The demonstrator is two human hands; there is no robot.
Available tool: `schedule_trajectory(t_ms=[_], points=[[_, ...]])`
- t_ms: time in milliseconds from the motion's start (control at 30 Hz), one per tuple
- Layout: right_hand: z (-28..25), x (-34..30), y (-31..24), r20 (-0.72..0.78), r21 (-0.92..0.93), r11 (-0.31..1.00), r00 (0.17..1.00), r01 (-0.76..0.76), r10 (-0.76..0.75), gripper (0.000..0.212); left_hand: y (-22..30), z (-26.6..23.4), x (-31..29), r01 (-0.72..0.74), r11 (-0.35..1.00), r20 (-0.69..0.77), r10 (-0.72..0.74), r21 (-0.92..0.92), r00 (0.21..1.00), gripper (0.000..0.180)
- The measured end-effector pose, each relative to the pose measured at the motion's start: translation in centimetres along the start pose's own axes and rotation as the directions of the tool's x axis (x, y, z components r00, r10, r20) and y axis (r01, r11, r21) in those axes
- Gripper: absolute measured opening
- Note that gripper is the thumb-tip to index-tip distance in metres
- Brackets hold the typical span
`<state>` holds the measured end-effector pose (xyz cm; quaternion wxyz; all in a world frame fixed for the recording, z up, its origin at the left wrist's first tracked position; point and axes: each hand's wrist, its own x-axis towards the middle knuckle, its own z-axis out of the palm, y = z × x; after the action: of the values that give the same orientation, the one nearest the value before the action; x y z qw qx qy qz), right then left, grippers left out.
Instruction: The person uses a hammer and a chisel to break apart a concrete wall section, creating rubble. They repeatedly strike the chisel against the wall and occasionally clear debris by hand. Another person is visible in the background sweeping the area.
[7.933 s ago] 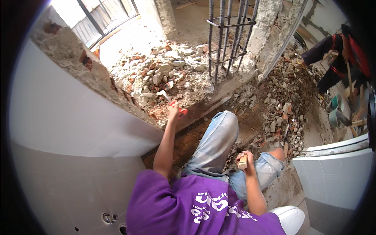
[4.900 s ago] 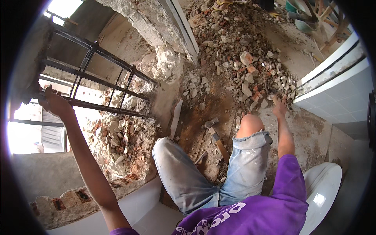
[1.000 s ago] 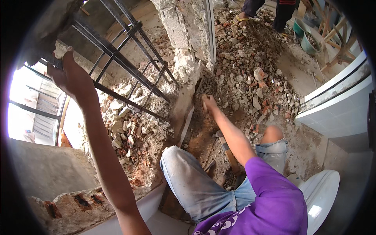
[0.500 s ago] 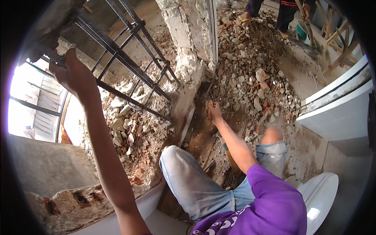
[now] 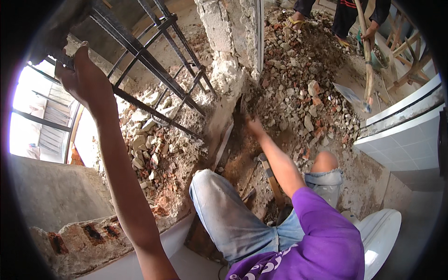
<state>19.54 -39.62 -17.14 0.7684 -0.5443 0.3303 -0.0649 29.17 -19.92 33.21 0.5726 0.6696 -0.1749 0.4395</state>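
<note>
My left hand point(image 5: 85, 79) is raised at the upper left, its fingers wrapped round a dark steel reinforcing bar point(image 5: 156, 113) of a bent cage, thumb up. Low in the middle, my right hand point(image 5: 253, 127) is closed and blurred by motion. It is over a dark, dirt-filled strip point(image 5: 236, 144) at the foot of a broken column point(image 5: 224, 51). A dark smear lies just ahead of its fingers; I cannot make out what they hold. Below my right forearm lies a wooden-handled tool point(image 5: 272, 181), beside my bent legs.
Rubble point(image 5: 298, 88) is heaped right of the column, and more broken masonry point(image 5: 144, 144) lies under the bars. At the upper right another person's hand point(image 5: 371, 30) grips a long-handled hoe point(image 5: 365, 60). A low tiled wall point(image 5: 406, 140) and a white toilet lid point(image 5: 382, 233) stand at my right.
My right hand has shifted slightly left and blurred. The other person's hoe has swung down, its blade now beside the rubble. My left hand keeps its hold on the bar.
</note>
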Motion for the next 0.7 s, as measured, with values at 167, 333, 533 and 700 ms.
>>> schedule_trajectory(t_ms=[167, 333, 533, 700], points=[[0.3, -2.4, -0.5, 0.112, 0.114, 0.991, 0.992, -0.072, 0.059, 0.048, -0.7, -0.6, 0.2, -0.055, 0.998, -0.024, 0.055, 0.015, 0.998, 0.047], [-2.0, -1.3, 0.8, -0.069, 0.165, 0.986, 0.997, -0.021, 0.032, 0.045, -1.2, 0.0, 0.5, -0.101, 0.992, 0.039, 0.099, 0.077, 0.994, 0.047], [-2.8, -0.5, 1.1, -0.003, 0.016, 0.996, 0.996, -0.091, 0.091, 0.049, -0.4, -0.3, -0.3, -0.075, 0.995, -0.006, 0.076, 0.058, 0.997, 0.046], [-1.3, 0.3, -1.0, 0.098, 0.117, 0.976, 0.98, -0.185, 0.174, 0.04, -1.7, -1.4, 1.7, -0.459, 0.778, 0.131, 0.449, 0.43, 0.884, 0.045]])
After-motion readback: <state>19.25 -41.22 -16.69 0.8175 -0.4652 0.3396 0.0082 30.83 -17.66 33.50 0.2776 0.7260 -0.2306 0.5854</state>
